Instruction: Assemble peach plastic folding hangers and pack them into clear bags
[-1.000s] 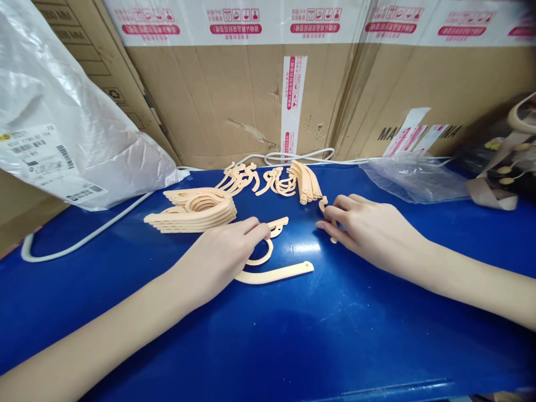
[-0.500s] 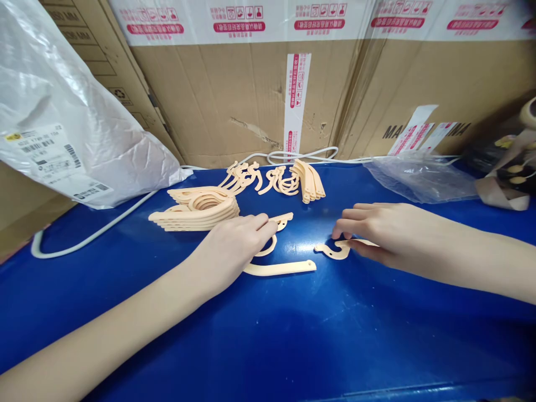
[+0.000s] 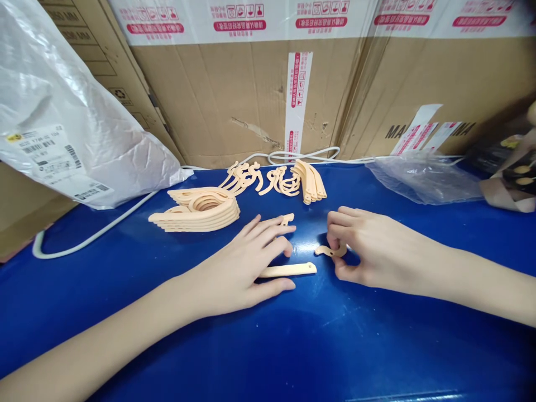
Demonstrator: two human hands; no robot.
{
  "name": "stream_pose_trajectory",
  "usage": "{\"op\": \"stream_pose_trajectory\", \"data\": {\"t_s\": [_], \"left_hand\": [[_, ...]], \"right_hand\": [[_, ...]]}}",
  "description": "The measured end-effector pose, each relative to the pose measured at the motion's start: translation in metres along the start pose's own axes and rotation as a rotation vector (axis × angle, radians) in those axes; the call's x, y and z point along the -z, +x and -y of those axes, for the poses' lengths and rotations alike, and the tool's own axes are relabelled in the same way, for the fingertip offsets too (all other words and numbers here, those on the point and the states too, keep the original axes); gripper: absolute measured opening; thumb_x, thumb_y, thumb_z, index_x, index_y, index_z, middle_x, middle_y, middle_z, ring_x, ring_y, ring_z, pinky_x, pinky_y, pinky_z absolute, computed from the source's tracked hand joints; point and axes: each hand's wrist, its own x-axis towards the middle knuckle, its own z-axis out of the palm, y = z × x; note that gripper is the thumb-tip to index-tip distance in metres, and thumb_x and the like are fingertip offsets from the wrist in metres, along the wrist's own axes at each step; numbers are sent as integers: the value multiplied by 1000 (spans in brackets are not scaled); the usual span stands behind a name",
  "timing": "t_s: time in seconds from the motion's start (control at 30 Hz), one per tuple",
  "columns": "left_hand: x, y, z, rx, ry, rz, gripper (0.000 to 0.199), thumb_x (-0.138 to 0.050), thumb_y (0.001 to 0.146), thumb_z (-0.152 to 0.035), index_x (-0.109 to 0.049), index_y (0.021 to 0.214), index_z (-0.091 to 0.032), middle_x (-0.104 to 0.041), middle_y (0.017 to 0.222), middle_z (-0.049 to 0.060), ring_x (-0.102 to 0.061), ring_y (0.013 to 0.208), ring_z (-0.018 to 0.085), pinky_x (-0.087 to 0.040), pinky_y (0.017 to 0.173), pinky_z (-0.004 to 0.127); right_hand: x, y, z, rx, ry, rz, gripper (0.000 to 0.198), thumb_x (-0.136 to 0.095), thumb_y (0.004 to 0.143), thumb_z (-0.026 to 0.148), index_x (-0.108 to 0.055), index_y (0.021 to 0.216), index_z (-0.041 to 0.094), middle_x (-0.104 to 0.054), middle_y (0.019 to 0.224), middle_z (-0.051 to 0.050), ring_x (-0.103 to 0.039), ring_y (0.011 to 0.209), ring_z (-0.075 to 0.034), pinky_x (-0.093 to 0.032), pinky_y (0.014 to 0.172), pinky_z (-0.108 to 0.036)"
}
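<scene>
My left hand is spread over beige plastic pieces on the blue table, its thumb apart from its fingers. A long beige hanger arm with a hole at its end sticks out between that thumb and fingers. Another beige piece shows past the fingertips, mostly covered. On the right, my right hand curls its fingers and thumb around a beige hanger hook, whose curved end points left; the rest is hidden by the hand. A neat stack of beige folded hangers lies beyond my left hand.
Several loose hooks and a bundle of hanger arms lie at the back. Cardboard boxes wall off the rear, with a white cable before them. A silver-white bag leans left; a clear plastic bag lies right.
My left hand has opened, its fingers spreading and its thumb moving toward me over the hanger arm. My right hand has shifted slightly left and curled around the hook. The stack has stayed put.
</scene>
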Motion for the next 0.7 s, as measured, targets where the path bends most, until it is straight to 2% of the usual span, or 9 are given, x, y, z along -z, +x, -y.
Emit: {"op": "stream_pose_trajectory", "data": {"t_s": [0.2,0.3,0.43,0.57,0.7], "left_hand": [[-1,0,4,-22,-3,27,13,-48,97,-32,-54,97,-21,-45,145,9,-24,146,28,-16,115,65],[-3,-1,5,-11,-11,22,13,-49,97,-34,-53,96,-21,-46,144,9,-23,146,28,-16,115,66],[-4,-1,5,6,-50,-12,15,-45,99,-34,-50,94,-21,-47,141,11,-25,145,26,-16,115,65],[-4,-1,5,25,-81,-23,16,-42,100,-34,-50,97,-21,-49,137,11,-28,144,24,-15,117,63],[-2,-1,4,42,-125,-41,16,-42,100,-32,-48,90,-21,-48,137,9,-31,142,23,-17,118,59]], "right_hand": [[-14,7,0,149,-166,-97,17,-47,84,17,-55,69,17,-56,79,-9,-52,72,-19,-43,65,-30],[-19,10,-6,150,-277,-180,21,-40,89,16,-53,73,17,-56,74,-7,-53,66,-19,-43,64,-31],[-16,8,-7,82,-186,-203,24,-31,97,21,-44,76,21,-53,60,0,-49,48,-15,-37,49,-27],[-12,5,-1,-89,-68,-206,35,-19,103,40,-40,82,22,-49,49,3,-44,36,-14,-24,39,-26],[-12,6,2,-167,107,-178,41,-13,102,51,-38,86,23,-53,49,4,-48,35,-13,-26,40,-24]]}}
